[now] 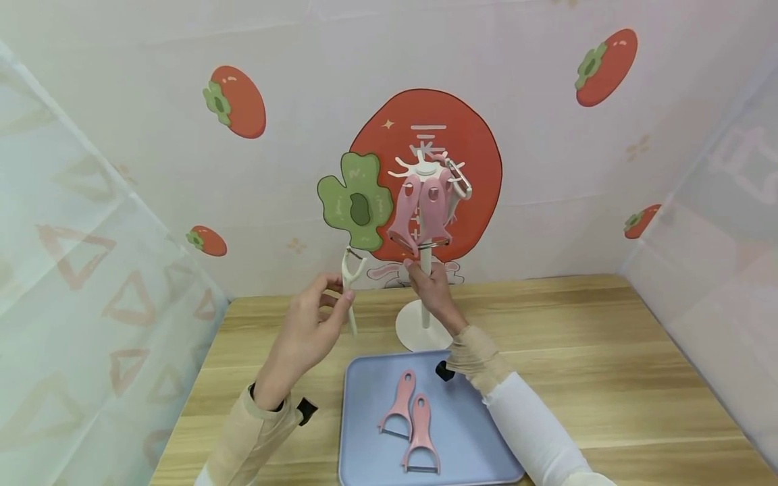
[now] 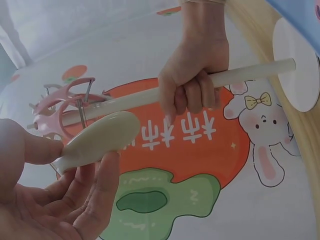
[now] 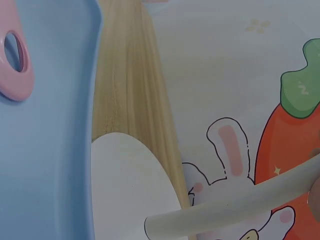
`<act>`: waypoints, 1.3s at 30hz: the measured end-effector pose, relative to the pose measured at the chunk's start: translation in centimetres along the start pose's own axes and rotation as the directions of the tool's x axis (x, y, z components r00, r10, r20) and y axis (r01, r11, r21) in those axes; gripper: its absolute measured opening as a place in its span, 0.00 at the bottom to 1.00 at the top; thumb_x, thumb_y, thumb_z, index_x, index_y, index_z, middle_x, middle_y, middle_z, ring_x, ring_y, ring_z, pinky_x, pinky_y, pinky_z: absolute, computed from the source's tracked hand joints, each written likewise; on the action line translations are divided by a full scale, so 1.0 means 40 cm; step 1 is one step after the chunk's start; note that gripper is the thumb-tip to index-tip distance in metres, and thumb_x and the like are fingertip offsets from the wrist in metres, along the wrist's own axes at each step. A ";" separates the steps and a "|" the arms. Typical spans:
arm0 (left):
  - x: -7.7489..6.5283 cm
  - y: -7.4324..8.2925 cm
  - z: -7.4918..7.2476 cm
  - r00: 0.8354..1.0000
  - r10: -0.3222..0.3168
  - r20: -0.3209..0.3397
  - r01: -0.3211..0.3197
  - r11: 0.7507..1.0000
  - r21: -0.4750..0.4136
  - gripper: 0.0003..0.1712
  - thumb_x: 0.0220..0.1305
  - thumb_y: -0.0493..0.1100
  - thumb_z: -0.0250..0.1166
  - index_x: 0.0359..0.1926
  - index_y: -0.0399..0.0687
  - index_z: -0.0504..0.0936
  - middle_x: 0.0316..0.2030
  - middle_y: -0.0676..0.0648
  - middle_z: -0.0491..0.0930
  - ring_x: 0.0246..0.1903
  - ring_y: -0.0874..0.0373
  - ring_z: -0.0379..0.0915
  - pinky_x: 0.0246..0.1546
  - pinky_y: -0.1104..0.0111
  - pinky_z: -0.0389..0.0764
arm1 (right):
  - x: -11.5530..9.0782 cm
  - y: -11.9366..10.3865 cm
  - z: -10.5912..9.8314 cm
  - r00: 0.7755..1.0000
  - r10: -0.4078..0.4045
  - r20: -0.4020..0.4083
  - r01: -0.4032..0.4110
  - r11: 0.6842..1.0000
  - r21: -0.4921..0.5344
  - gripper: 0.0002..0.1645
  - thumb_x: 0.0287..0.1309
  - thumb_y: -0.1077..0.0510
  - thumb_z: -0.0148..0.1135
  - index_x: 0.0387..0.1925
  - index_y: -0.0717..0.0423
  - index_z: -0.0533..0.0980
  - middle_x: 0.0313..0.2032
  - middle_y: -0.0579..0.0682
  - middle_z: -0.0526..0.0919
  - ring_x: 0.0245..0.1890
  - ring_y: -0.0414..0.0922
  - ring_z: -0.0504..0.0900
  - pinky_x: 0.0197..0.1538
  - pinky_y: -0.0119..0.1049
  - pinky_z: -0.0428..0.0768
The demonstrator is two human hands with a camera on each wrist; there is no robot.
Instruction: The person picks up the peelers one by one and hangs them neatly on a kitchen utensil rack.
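My left hand (image 1: 308,325) pinches a white Y-shaped peeler (image 1: 352,275) between thumb and fingers, its blade end up, left of the stand. In the left wrist view the peeler's smooth handle (image 2: 102,140) points toward the pole. Fingers of my right hand (image 1: 435,291) curl around the white pole (image 2: 240,75) of an upright stand, below its hooks (image 1: 424,167). Pink peelers (image 1: 434,206) hang from these hooks, and a white-framed peeler (image 1: 459,179) hangs on the right side. Only a sliver of the right hand shows in the right wrist view.
In front of the stand's round white base (image 1: 410,331) lies a blue tray (image 1: 355,432). Two pink peelers, one (image 1: 404,398) partly beside the other (image 1: 421,425), lie in it. A wooden table (image 1: 583,364) meets a printed backdrop (image 1: 535,250) behind the stand.
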State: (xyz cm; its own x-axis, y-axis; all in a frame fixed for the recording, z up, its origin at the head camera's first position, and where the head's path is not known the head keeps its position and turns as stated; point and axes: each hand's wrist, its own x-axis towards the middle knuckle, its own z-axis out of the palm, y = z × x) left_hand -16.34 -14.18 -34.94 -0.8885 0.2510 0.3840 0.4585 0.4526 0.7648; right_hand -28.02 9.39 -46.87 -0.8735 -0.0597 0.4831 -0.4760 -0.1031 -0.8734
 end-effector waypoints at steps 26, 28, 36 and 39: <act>0.184 0.059 0.023 0.978 0.103 -0.181 -0.136 0.974 -0.182 0.22 0.72 0.50 0.63 0.56 0.36 0.80 0.46 0.41 0.83 0.38 0.46 0.86 0.34 0.56 0.88 | 0.001 0.000 -0.002 1.000 0.009 0.022 -0.009 1.000 0.025 0.33 0.76 0.59 0.53 0.10 0.60 0.61 0.08 0.40 0.57 0.09 0.39 0.53 0.16 0.33 0.50; 0.196 0.064 0.023 0.975 0.101 -0.196 -0.136 0.975 -0.175 0.23 0.72 0.51 0.64 0.56 0.36 0.81 0.46 0.41 0.83 0.39 0.46 0.87 0.34 0.55 0.88 | 0.000 -0.001 -0.001 1.000 0.006 0.022 -0.006 1.000 0.025 0.33 0.76 0.60 0.53 0.10 0.60 0.60 0.08 0.40 0.56 0.09 0.38 0.52 0.15 0.33 0.50; 0.239 0.091 0.023 0.957 0.148 -0.250 -0.192 0.968 -0.159 0.22 0.71 0.51 0.65 0.56 0.40 0.84 0.45 0.44 0.85 0.35 0.51 0.86 0.28 0.62 0.87 | 0.000 0.007 0.002 1.000 -0.013 0.024 0.012 0.998 0.060 0.34 0.75 0.57 0.54 0.10 0.63 0.60 0.08 0.42 0.57 0.09 0.38 0.53 0.15 0.33 0.50; 0.257 0.095 0.028 0.960 0.145 -0.238 -0.189 0.967 -0.170 0.20 0.71 0.49 0.65 0.55 0.40 0.85 0.44 0.44 0.85 0.34 0.51 0.85 0.29 0.61 0.87 | 0.000 0.009 0.000 0.999 -0.022 0.041 0.018 0.996 0.093 0.35 0.76 0.55 0.54 0.11 0.63 0.60 0.08 0.42 0.57 0.08 0.39 0.54 0.14 0.33 0.51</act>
State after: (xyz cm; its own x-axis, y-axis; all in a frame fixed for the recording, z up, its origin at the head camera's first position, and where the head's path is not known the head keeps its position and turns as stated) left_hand -23.70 -8.94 -28.68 -0.7910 0.1037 0.6030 0.6079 0.2446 0.7554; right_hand -28.21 9.35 -47.19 -0.8580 -0.0982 0.5041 -0.4800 -0.1957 -0.8551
